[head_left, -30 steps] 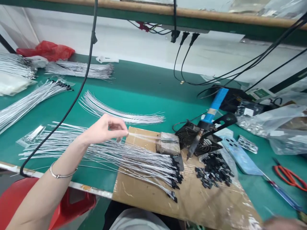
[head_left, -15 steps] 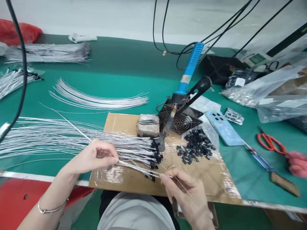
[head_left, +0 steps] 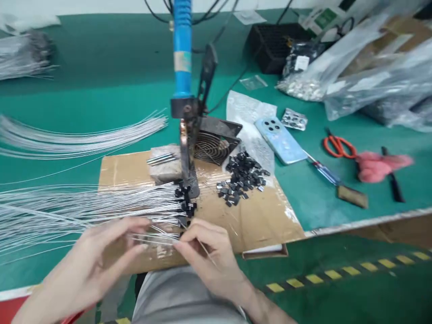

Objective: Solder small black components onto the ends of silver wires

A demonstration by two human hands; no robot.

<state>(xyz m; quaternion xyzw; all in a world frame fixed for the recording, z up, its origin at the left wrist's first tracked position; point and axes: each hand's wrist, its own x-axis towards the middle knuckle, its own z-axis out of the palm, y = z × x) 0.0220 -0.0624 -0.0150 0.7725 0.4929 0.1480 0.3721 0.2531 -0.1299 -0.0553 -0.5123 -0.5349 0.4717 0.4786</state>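
Observation:
Thin white wires (head_left: pixel 153 237) run between my two hands, low over the cardboard. My left hand (head_left: pixel 108 252) is curled round a small bunch of them, its thumb and forefinger apart at the tips; the other fingers are mostly hidden. A bundle of wires (head_left: pixel 43 213) trails from this hand to the left. With thumb and forefinger, my right hand (head_left: pixel 209 252) pinches the wire ends, and one loose strand crosses its fingers. Just beyond my hands lie many white wires (head_left: pixel 135 202) with small black connectors (head_left: pixel 185 204) on their right ends.
A blue-handled soldering iron (head_left: pixel 182 67) stands clamped upright before a black fan (head_left: pixel 212 146). Loose black connectors (head_left: pixel 245 175) are heaped on the cardboard sheet (head_left: pixel 259 220). Farther right are a phone (head_left: pixel 281 141), orange-handled scissors (head_left: pixel 339 146) and a brush (head_left: pixel 351 195).
The view has swung right. My hands have come closer together, and my left thumb and forefinger have parted at their tips. My right hand still pinches the wires.

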